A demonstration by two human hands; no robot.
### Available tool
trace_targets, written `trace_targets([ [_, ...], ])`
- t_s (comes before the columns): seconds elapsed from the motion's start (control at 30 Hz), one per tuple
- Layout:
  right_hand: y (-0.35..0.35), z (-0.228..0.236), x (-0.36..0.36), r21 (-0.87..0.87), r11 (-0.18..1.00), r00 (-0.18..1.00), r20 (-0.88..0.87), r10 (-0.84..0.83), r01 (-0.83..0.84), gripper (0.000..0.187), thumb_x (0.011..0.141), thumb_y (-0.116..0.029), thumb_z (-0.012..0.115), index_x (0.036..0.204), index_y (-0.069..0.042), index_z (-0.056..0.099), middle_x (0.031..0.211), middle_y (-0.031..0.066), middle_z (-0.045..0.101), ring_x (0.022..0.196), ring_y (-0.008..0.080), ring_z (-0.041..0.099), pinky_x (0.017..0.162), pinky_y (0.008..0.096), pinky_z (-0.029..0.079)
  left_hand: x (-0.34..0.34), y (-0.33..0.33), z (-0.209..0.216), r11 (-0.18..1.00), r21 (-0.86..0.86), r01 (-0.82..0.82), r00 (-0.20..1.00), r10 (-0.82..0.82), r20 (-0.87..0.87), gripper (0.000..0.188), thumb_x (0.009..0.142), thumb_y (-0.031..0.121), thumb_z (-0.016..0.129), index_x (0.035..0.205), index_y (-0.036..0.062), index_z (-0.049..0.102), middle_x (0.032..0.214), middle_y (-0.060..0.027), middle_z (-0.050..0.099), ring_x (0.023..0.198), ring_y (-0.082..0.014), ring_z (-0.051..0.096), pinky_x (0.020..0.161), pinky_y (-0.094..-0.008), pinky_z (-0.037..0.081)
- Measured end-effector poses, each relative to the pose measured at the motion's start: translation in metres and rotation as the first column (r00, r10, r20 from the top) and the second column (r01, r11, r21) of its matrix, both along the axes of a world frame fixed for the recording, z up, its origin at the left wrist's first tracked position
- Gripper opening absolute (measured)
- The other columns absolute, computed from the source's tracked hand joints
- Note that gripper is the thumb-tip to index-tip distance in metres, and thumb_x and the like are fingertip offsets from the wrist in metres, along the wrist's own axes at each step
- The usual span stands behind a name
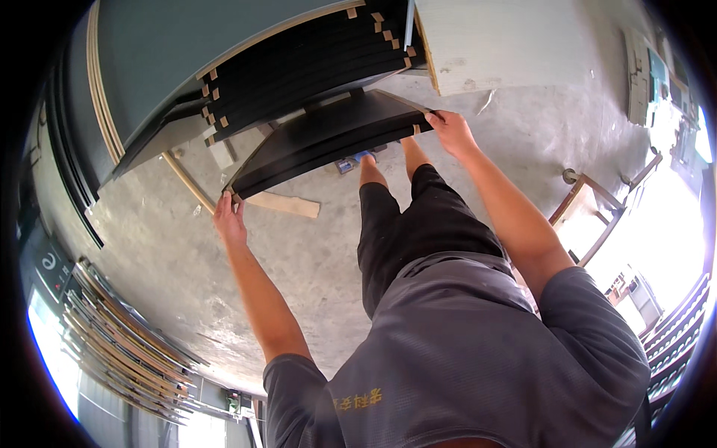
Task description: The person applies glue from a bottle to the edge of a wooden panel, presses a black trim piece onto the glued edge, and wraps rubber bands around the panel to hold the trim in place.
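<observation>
A: What surface and room appear here?

B: A grey, scuffed concrete floor (291, 272) in a workshop-like room, with a bright opening (676, 213) at the right. Slatted racks (678, 336) stand at the lower right, and a pile of long boards (127, 347) lies at the lower left.

A: And the panel?

B: The black panel (321, 131) lies level between the person's hands, in front of the legs. The left hand (230, 216) is closed on its near left corner; the right hand (453, 134) grips its near right corner. Whether its far edge touches anything cannot be told.

A: What surrounds it?

B: Just beyond is a stack of black panels (299, 71) with light-brown corner pieces, topped by a wide grey panel (216, 30). A whitish board (508, 45) stands to its right; a wheeled frame (590, 201) is well apart at the right.

A: What stands in the way?

B: Near the left hand, a pale flat strip (287, 204) and a thin rod (188, 181) lie on the floor. A small blue object (346, 165), too small to identify, lies beside one foot.
</observation>
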State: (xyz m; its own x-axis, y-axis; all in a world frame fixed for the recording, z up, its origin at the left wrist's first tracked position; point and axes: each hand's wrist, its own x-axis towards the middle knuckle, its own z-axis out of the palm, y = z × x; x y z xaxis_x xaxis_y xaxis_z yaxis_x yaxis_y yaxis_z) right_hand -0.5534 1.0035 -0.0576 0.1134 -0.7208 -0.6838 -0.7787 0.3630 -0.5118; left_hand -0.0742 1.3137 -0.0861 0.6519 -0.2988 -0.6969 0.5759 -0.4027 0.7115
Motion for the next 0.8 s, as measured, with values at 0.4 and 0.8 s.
trace_targets([
  [0.4,-0.002,0.003,0.006,-0.088,0.991,0.995,-0.018,0.101,-0.102,0.036,0.1,-0.031,0.06,0.091,0.004,0.063,0.066,0.0197,0.052,0.061,0.0286,0.043,0.062,0.0421,0.043,-0.001,-0.014,0.012,1.0,-0.015,0.006,1.0,-0.006,-0.005,0.034,0.097,0.019,0.068,0.123,-0.0029,0.062,0.11,-0.0062,0.065,0.099,-0.015,0.062,0.088,-0.0332,0.055],
  [0.8,-0.003,-0.004,0.005,-0.078,0.996,0.999,0.024,0.043,-0.041,0.037,0.098,-0.032,0.063,0.091,0.004,0.064,0.066,0.0165,0.054,0.061,0.0243,0.045,0.061,0.0402,0.043,0.004,-0.014,0.005,0.997,0.072,0.043,0.999,-0.045,0.021,0.037,0.097,0.025,0.068,0.123,-0.0008,0.062,0.111,-0.0061,0.065,0.1,-0.0152,0.063,0.092,-0.034,0.056],
])
